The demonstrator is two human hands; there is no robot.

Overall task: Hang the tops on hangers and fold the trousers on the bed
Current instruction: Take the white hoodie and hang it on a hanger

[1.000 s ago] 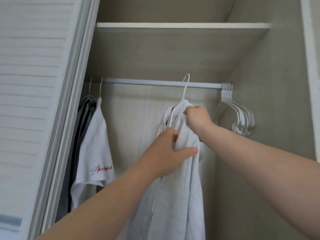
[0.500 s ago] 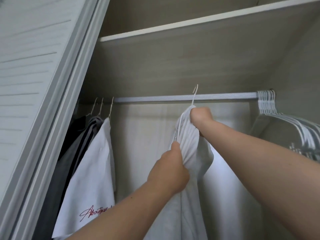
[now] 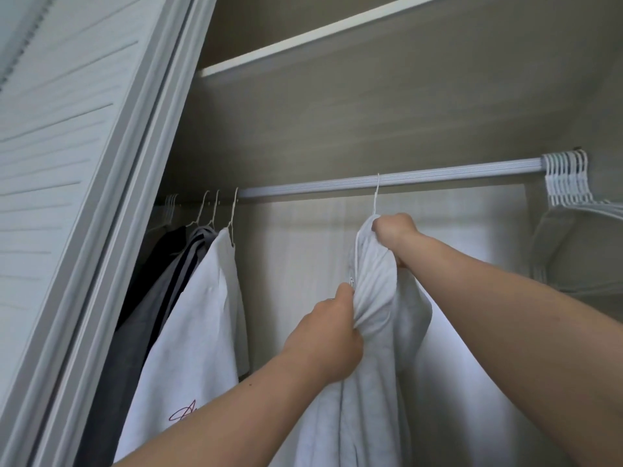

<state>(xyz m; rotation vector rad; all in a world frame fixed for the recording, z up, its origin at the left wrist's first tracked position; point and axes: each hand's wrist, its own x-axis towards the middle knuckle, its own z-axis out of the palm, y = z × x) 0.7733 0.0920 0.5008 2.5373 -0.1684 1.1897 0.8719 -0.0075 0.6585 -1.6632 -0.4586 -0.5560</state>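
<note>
A white zip-up top (image 3: 374,332) hangs on a white wire hanger (image 3: 376,193) whose hook sits at the wardrobe rail (image 3: 421,178). My right hand (image 3: 392,229) grips the top at its collar, just under the hook. Lower down, my left hand (image 3: 328,335) clutches a bunched fold of the same top beside its zip. Most of the hanger is hidden inside the cloth.
On the left of the rail hang a white T-shirt with red script (image 3: 195,332) and dark tops (image 3: 158,284). Several empty white hangers (image 3: 569,183) are bunched at the right end. A louvred sliding door (image 3: 60,163) stands at left, a shelf (image 3: 303,38) above.
The view has tilted up and moved closer to the rail. Both hands keep their hold on the white top, and the hook has risen to the rail.
</note>
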